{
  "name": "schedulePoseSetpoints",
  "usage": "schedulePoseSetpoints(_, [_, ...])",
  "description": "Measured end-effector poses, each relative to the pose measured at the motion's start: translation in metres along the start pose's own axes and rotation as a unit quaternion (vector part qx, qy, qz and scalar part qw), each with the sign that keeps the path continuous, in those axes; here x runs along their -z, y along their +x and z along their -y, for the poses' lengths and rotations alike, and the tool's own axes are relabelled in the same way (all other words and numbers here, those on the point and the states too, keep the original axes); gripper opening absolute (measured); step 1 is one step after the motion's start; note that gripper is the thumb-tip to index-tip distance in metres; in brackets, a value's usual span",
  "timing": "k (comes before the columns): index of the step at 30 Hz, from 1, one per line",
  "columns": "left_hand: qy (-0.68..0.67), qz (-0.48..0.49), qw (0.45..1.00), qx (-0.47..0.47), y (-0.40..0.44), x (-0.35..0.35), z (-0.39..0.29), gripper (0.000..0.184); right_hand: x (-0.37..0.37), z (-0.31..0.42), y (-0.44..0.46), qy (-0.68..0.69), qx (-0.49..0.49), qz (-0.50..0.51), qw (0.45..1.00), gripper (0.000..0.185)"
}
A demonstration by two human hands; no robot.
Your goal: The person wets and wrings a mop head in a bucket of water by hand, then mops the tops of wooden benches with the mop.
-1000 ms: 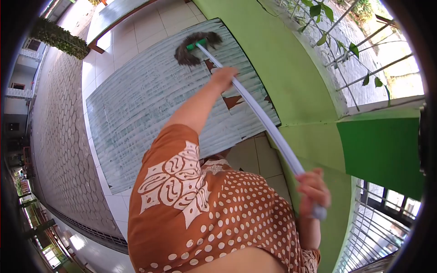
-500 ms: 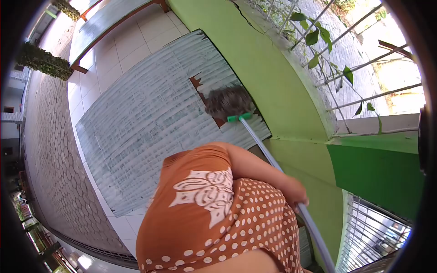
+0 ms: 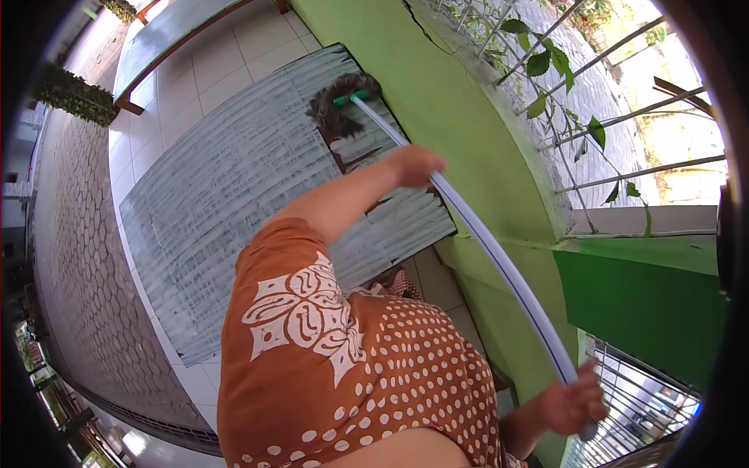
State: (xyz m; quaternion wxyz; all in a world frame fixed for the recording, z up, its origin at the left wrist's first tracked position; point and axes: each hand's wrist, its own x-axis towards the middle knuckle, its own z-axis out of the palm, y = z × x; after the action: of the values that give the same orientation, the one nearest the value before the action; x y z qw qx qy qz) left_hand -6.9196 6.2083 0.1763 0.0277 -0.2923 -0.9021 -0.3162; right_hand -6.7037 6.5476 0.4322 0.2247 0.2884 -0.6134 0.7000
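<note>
My left hand (image 3: 417,166) is wrapped round the middle of a broom's pale blue-grey handle (image 3: 499,253). Lower right, my right hand (image 3: 576,402) is at the handle's end, slightly blurred, its fingers curled around it. The broom head (image 3: 335,109) has dark, fluffy bristles and a green fitting. It rests at the upper right part of a grey-blue, streaked, worn flat surface (image 3: 226,187), close to the wall. Brown patches show on that surface beside the bristles. The handle bows in the wide lens.
A green wall (image 3: 437,117) runs along the right, with a barred opening and a leafy vine (image 3: 538,62) above. A long bench (image 3: 179,39) stands at upper left on white tiles (image 3: 226,66). Hexagonal paving (image 3: 90,218) lies at left.
The broom head has moved up and left along the surface. My left hand has swung up and left with the handle. My right hand has come into view at the handle's end.
</note>
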Motion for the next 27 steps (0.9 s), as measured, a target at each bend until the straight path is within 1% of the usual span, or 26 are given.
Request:
schedulePoseSetpoints(1, [0.063, -0.041, 0.996, 0.045, -0.006, 0.012, 0.03, 0.013, -0.021, -0.031, -0.008, -0.059, -0.036, 0.053, 0.996, 0.006])
schedulePoseSetpoints(2, [0.13, -0.037, 0.982, 0.13, -0.018, 0.022, 0.055, 0.015, -0.055, -0.06, -0.013, -0.094, -0.053, 0.087, 0.99, 0.003])
schedulePoseSetpoints(3, [0.175, -0.059, 0.964, 0.192, -0.035, 0.023, 0.084, 0.017, -0.067, -0.082, -0.023, -0.086, -0.1, 0.211, 0.969, 0.011])
schedulePoseSetpoints(4, [0.218, -0.081, 0.939, 0.254, -0.049, 0.015, 0.104, 0.018, -0.079, -0.089, -0.031, -0.125, -0.116, 0.303, 0.938, 0.015])
schedulePoseSetpoints(5, [0.227, -0.083, 0.931, 0.273, -0.058, 0.01, 0.106, 0.019, -0.085, -0.091, -0.036, -0.161, -0.127, 0.392, 0.897, 0.02])
schedulePoseSetpoints(7, [0.245, -0.088, 0.913, 0.313, -0.073, 0.003, 0.103, 0.021, -0.078, -0.087, -0.04, -0.172, -0.111, 0.403, 0.892, 0.019])
schedulePoseSetpoints(8, [0.252, -0.068, 0.911, 0.319, -0.074, 0.003, 0.082, 0.021, -0.072, -0.079, -0.045, -0.178, -0.109, 0.406, 0.89, 0.02])
schedulePoseSetpoints(9, [0.26, -0.043, 0.909, 0.324, -0.08, -0.004, 0.046, 0.021, -0.055, -0.056, -0.053, -0.202, -0.091, 0.392, 0.893, 0.022])
schedulePoseSetpoints(10, [0.268, -0.027, 0.906, 0.327, -0.075, -0.006, 0.024, 0.021, -0.043, -0.039, -0.057, -0.208, -0.078, 0.386, 0.896, 0.022])
schedulePoseSetpoints(11, [0.289, -0.059, 0.911, 0.288, -0.079, -0.03, 0.024, 0.02, -0.031, -0.02, -0.063, -0.214, -0.061, 0.381, 0.897, 0.022])
schedulePoseSetpoints(12, [0.252, -0.076, 0.925, 0.275, -0.081, -0.045, 0.006, 0.019, -0.019, 0.002, -0.069, -0.221, -0.042, 0.376, 0.899, 0.022])
schedulePoseSetpoints(13, [0.215, -0.093, 0.936, 0.261, -0.081, -0.063, -0.015, 0.019, -0.007, 0.028, -0.076, -0.232, -0.024, 0.342, 0.91, 0.022])
schedulePoseSetpoints(15, [0.203, 0.002, 0.953, 0.227, -0.078, -0.07, -0.104, 0.021, 0.023, 0.081, -0.094, -0.233, 0.028, 0.267, 0.935, 0.026])
schedulePoseSetpoints(16, [0.185, 0.014, 0.966, 0.179, -0.078, -0.086, -0.136, 0.022, 0.042, 0.105, -0.104, -0.222, 0.062, 0.225, 0.947, 0.029])
schedulePoseSetpoints(17, [0.149, -0.029, 0.983, 0.105, -0.08, -0.11, -0.165, 0.023, 0.073, 0.13, -0.115, -0.216, 0.09, 0.224, 0.946, 0.034])
schedulePoseSetpoints(18, [0.124, -0.043, 0.99, 0.057, -0.086, -0.113, -0.218, 0.024, 0.109, 0.156, -0.127, -0.211, 0.119, 0.223, 0.944, 0.04])
schedulePoseSetpoints(19, [0.03, -0.042, 0.999, -0.011, -0.085, -0.132, -0.25, 0.025, 0.139, 0.182, -0.137, -0.128, 0.132, 0.194, 0.964, 0.038])
schedulePoseSetpoints(20, [-0.036, -0.042, 0.995, -0.081, -0.086, -0.146, -0.29, 0.025, 0.168, 0.208, -0.148, -0.045, 0.15, 0.168, 0.973, 0.037])
schedulePoseSetpoints(21, [-0.149, 0.0, 0.983, -0.11, -0.091, -0.148, -0.335, 0.025, 0.188, 0.235, -0.154, 0.002, 0.162, 0.143, 0.976, 0.037])
schedulePoseSetpoints(22, [-0.18, 0.021, 0.972, -0.147, -0.095, -0.158, -0.372, 0.028, 0.191, 0.257, -0.155, 0.005, 0.187, 0.107, 0.977, 0.037])
schedulePoseSetpoints(24, [-0.21, 0.074, 0.948, -0.226, -0.099, -0.165, -0.443, 0.027, 0.185, 0.303, -0.149, -0.021, 0.25, 0.033, 0.967, 0.037])
schedulePoseSetpoints(26, [-0.213, 0.181, 0.94, -0.197, -0.099, -0.147, -0.504, 0.024, 0.168, 0.343, -0.142, -0.071, 0.346, -0.089, 0.931, 0.037])
schedulePoseSetpoints(27, [-0.209, 0.236, 0.931, -0.183, -0.101, -0.141, -0.522, 0.023, 0.157, 0.352, -0.138, -0.098, 0.402, -0.197, 0.889, 0.037])
